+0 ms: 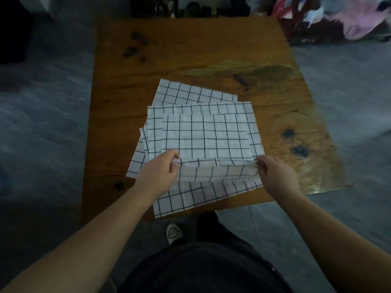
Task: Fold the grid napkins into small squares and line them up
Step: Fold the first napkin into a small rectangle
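My left hand [163, 169] and right hand [275, 173] each pinch a near corner of the top grid napkin [205, 134] on the loose pile mid-table [190, 49], and I should carry both corners far together, matching the grid lines before creasing.

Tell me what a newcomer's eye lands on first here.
The white black-grid napkins, fanned in a loose pile mid-table, stand out against the brown wooden table. At the pile's near edge, the left-hand grip and right-hand grip each pinch an end of the top napkin, its near edge lifted. A blurred heap of pinkish clothes sits beyond the table's far right corner.
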A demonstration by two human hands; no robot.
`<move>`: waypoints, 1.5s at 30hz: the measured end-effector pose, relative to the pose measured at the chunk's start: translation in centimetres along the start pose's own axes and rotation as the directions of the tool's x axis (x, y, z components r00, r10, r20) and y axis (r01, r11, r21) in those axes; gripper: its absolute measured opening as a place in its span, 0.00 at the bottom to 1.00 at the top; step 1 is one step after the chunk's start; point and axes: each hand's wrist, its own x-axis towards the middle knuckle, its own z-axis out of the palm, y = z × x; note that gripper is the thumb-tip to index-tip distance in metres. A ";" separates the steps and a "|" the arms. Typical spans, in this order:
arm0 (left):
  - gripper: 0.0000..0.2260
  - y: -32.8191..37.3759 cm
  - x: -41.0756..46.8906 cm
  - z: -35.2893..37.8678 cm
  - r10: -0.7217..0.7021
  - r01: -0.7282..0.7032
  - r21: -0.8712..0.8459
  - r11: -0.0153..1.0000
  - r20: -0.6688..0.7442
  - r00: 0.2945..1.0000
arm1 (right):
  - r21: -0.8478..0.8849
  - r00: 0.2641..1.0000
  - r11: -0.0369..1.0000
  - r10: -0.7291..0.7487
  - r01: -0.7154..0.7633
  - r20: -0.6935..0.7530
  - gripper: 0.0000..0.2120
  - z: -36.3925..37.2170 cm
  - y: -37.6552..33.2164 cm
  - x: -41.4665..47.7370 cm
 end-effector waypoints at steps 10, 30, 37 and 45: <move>0.21 -1.9 12.6 -0.1 -0.250 0.251 0.013 0.968 -0.040 0.967 | -0.042 0.987 0.999 -0.001 0.008 0.160 0.11 2.5 -0.6 15.4; 0.31 -0.9 6.6 12.0 0.084 -0.270 0.438 0.857 0.399 0.913 | -0.037 0.809 0.913 -0.341 0.407 0.479 0.31 11.4 -4.7 2.6; 0.32 -2.2 3.5 11.3 0.131 -0.322 0.473 0.820 0.393 0.910 | -0.105 0.819 0.914 -0.296 0.393 0.492 0.31 12.2 -4.7 1.8; 0.30 -3.7 2.6 11.3 0.054 -0.232 0.458 0.858 0.369 0.928 | -0.119 0.825 0.926 -0.254 0.359 0.505 0.29 12.3 -3.6 1.0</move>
